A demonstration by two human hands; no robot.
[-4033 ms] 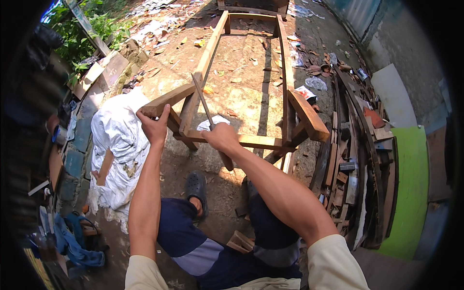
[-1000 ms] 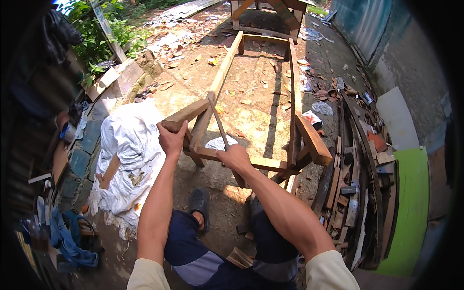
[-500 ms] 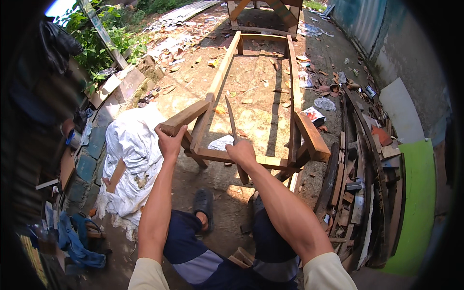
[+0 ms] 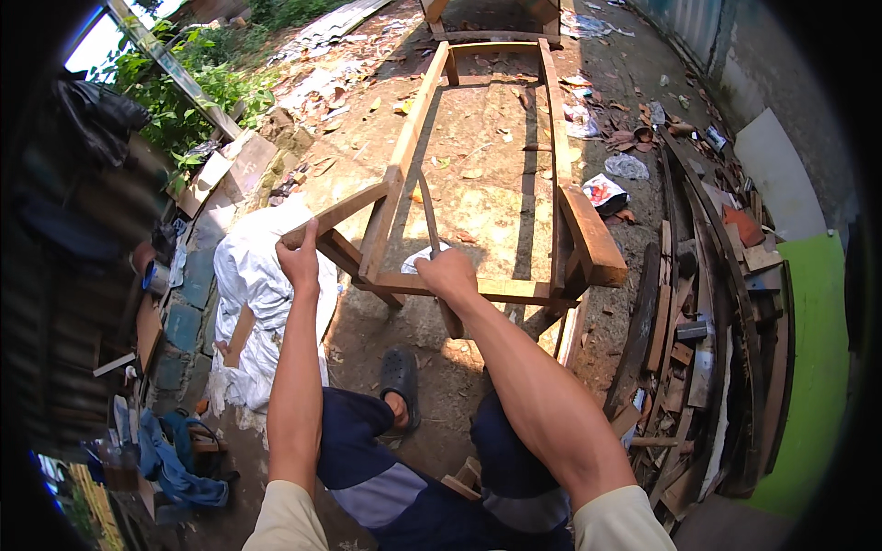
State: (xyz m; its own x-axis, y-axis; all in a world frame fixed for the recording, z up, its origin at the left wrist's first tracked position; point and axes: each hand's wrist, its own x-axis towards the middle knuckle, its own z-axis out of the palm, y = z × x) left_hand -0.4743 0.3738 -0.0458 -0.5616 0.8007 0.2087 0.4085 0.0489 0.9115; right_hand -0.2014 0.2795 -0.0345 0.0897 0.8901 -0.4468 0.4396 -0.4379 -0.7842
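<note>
A long wooden frame (image 4: 514,290) lies on the ground before me, with short boards jutting out at its near corners. My left hand (image 4: 299,261) is closed around the outer end of the left jutting board (image 4: 344,213). In my right hand (image 4: 446,275) is what looks like a machete (image 4: 428,213), its narrow blade pointing up and away and its handle end showing below my fist. The blade stands above the near end of the frame, apart from the left board. On the right, the other jutting board (image 4: 593,237) is untouched.
A white sheet (image 4: 266,303) is heaped at the left beside blue blocks (image 4: 170,372). Scrap wood (image 4: 661,321) and a green panel (image 4: 808,367) line the right side. Leaves and litter cover the ground; another wooden piece (image 4: 491,35) stands at the far end.
The view has shifted slightly. My left hand and the left board's end have moved a little left and up; my right hand has drawn slightly left with the machete.
</note>
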